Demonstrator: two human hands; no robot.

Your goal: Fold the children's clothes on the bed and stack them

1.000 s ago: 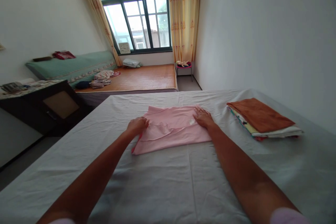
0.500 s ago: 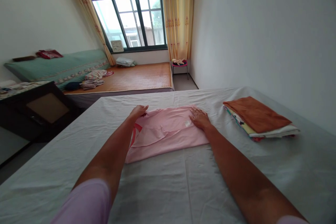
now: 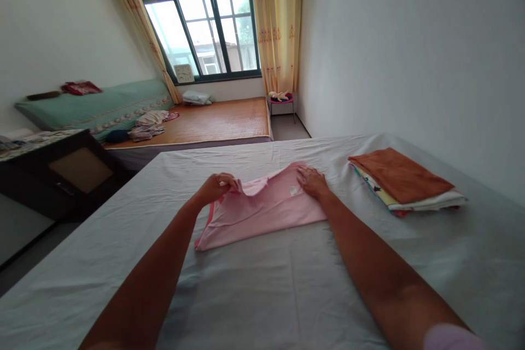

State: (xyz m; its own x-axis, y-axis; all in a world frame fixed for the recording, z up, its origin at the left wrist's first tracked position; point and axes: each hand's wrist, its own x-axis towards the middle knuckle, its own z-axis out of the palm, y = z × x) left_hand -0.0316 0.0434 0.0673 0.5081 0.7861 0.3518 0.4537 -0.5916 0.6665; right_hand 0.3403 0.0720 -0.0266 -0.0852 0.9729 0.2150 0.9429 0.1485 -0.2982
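Note:
A pink garment with darker pink trim at its left end lies partly folded on the grey-white sheet. My left hand pinches its far left edge between thumb and fingers and holds that edge raised off the sheet, so the cloth sags between my hands. Flat on the garment's far right corner rests my right hand, fingers stretched out. A small white patch shows on the cloth just left of those fingers. The exact kind of garment I cannot make out.
To the right lies a folded stack of cloths, a brown cloth on top. A dark cabinet stands at the left. Beyond is a second bed with a brown mat and crumpled clothes. A pink stool stands by the curtain.
My left hand has lifted the far left edge of the pink garment and drawn it slightly toward me and to the right. My right hand has stayed in place on the cloth.

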